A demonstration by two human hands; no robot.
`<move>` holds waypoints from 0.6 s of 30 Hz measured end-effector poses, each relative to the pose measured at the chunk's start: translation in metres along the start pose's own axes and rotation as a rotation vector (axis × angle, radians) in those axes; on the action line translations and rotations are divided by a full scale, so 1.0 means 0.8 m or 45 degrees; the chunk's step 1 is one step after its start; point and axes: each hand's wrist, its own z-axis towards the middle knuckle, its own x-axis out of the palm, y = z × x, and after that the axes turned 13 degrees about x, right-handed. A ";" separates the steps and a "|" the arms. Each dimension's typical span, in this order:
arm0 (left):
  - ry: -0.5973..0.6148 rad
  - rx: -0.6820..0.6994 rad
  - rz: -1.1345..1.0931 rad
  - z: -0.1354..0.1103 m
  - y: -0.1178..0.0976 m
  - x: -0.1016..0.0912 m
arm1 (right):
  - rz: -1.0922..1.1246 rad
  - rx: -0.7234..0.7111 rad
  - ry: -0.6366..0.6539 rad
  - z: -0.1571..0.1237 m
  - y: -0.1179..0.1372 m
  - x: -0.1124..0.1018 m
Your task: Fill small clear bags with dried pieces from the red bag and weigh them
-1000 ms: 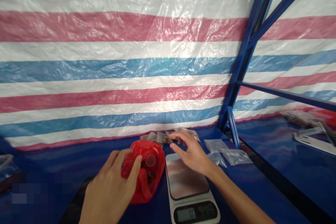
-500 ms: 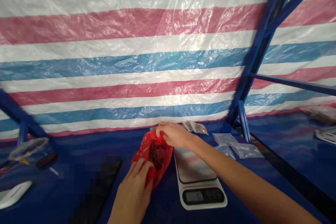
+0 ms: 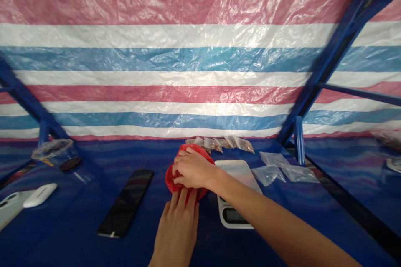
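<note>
A red plastic bag [image 3: 172, 177] stands on the blue table, its mouth mostly covered by my hands. My right hand [image 3: 192, 169] lies over the opening, fingers apart and bent into it; I see nothing held in them. From the near side, my left hand [image 3: 178, 223] rests on the bag's front edge, fingers stretched out and slightly spread, thumb hidden. Right of the bag is a white kitchen scale [image 3: 221, 215], partly covered by my right forearm. What the bag contains is hidden.
Small filled zip bags [image 3: 242, 144] line the back edge of the blue table [image 3: 134, 254]. Clear zip bags [image 3: 290, 171] lie to the right. Leftward are a black phone [image 3: 127, 204], a white earbud case [image 3: 40, 195] and a clear plastic tub [image 3: 59, 156]. A striped tarp [image 3: 175, 77] hangs behind.
My right hand has let go of the bag's far rim and moved over its mouth. My left hand's fingers have straightened on the near edge. The view has shifted.
</note>
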 end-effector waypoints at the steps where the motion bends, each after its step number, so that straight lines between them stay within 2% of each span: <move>1: 0.000 -0.005 0.010 0.001 -0.001 -0.002 | -0.016 0.007 0.057 0.005 0.003 0.005; 4: -0.012 -0.004 0.012 0.000 0.002 -0.002 | 0.035 0.002 0.106 0.013 0.004 0.012; 8: -0.075 -0.033 -0.061 -0.001 0.016 0.000 | 0.174 0.054 -0.032 0.000 -0.009 -0.004; 10: -0.157 -0.067 -0.138 -0.001 0.026 0.000 | 0.227 0.106 -0.087 -0.013 -0.018 -0.018; 13: -0.343 -0.118 -0.291 0.001 0.043 -0.002 | 0.211 0.127 -0.025 -0.032 -0.030 -0.031; 18: -0.610 -0.183 -0.448 0.011 0.067 -0.008 | 0.027 0.175 -0.022 -0.046 -0.044 -0.031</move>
